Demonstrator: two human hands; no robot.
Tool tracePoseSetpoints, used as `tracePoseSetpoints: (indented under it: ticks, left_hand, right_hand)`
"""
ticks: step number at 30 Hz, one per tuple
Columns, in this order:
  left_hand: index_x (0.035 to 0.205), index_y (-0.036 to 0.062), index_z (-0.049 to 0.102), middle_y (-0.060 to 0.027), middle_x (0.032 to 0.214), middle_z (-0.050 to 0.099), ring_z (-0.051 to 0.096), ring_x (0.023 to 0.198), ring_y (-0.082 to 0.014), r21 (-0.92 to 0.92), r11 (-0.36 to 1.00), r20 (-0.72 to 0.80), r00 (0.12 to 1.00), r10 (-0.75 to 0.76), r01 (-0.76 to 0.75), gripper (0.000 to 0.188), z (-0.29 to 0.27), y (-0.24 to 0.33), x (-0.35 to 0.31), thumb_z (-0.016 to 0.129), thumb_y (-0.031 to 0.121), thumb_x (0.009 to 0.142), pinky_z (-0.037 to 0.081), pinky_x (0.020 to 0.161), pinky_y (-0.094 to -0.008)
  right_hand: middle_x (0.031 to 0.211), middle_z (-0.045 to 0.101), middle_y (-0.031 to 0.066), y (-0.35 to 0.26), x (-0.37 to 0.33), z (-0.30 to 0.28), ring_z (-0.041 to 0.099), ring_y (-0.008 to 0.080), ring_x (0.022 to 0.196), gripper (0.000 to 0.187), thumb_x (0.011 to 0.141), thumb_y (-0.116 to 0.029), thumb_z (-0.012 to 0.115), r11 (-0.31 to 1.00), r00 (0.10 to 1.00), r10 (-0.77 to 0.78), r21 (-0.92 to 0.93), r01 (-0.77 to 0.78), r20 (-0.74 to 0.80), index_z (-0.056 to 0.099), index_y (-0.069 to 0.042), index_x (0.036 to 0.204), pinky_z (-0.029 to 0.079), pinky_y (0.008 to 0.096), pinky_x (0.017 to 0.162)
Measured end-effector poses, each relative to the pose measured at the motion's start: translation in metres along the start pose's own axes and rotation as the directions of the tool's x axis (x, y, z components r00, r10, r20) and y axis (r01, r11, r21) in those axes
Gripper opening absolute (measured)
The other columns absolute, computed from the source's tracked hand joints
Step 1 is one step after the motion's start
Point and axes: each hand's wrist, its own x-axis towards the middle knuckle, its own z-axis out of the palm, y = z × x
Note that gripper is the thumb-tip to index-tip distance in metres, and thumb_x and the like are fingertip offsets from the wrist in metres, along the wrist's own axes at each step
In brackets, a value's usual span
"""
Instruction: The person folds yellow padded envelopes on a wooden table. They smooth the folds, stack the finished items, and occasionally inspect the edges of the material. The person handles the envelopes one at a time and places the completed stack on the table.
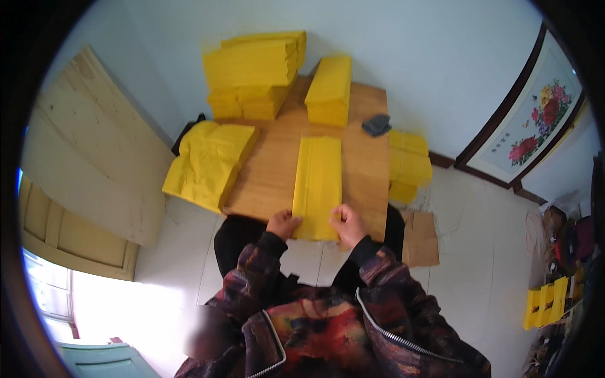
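A long strip of folded yellow paper lies lengthwise on the wooden table, its near end at the table's front edge. My left hand has its fingers closed on the left edge near that end. Opposite it, my right hand pinches the right edge between thumb and fingers. Behind the strip stands a neat block of stacked yellow paper. To the left, a loose, crumpled yellow sheet hangs partly over the table's edge.
Tall piles of yellow paper fill the back left of the table. A dark grey cloth lies at its right edge. More yellow bundles and a cardboard piece are beyond that side. A wooden board leans at the left.
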Motion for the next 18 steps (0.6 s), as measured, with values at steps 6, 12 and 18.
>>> tracePoseSetpoints:
  ticks: [6, 12, 18]
  left_hand:
    - [0.109, -0.0012, 0.058, -0.0040, 0.094, 0.065, 0.061, 0.083, -0.0113, -0.014, 0.995, 0.051, 0.994, 0.098, -0.097, 0.026, 0.002, 0.041, -0.015, 0.063, 0.006, 0.085, 0.049, 0.075, -0.0256]
    - [0.115, -0.0031, 0.054, -0.0072, 0.105, 0.064, 0.061, 0.095, -0.0140, -0.272, 0.926, 0.110, 0.948, 0.300, -0.262, 0.030, 0.007, 0.119, -0.036, 0.060, 0.001, 0.086, 0.049, 0.083, -0.0269]
    - [0.110, -0.0024, 0.055, -0.0053, 0.100, 0.065, 0.061, 0.091, -0.0113, 0.026, 0.875, 0.092, 0.873, 0.479, -0.483, 0.025, -0.004, 0.196, 0.063, 0.061, 0.001, 0.086, 0.049, 0.079, -0.0251]
  right_hand:
    - [0.083, 0.064, 0.0078, -0.047, -0.006, -0.004, 0.059, 0.0133, 0.074, 0.015, 0.081, -0.005, 0.061, 0.953, 0.987, -0.144, -0.258, 0.156, 0.065, 0.064, 0.000, 0.095, 0.046, 0.0254, 0.070]
    - [0.090, 0.064, 0.0165, -0.123, -0.002, -0.020, 0.064, 0.0307, 0.083, 0.014, 0.079, -0.001, 0.060, 0.931, 0.959, -0.273, -0.230, 0.282, 0.074, 0.064, -0.001, 0.093, 0.051, 0.0340, 0.072]
    - [0.089, 0.065, 0.0140, -0.154, 0.112, -0.042, 0.058, 0.0201, 0.070, 0.015, 0.081, -0.004, 0.062, 0.813, 0.872, -0.488, -0.347, 0.468, 0.032, 0.064, -0.001, 0.096, 0.045, 0.0294, 0.063]
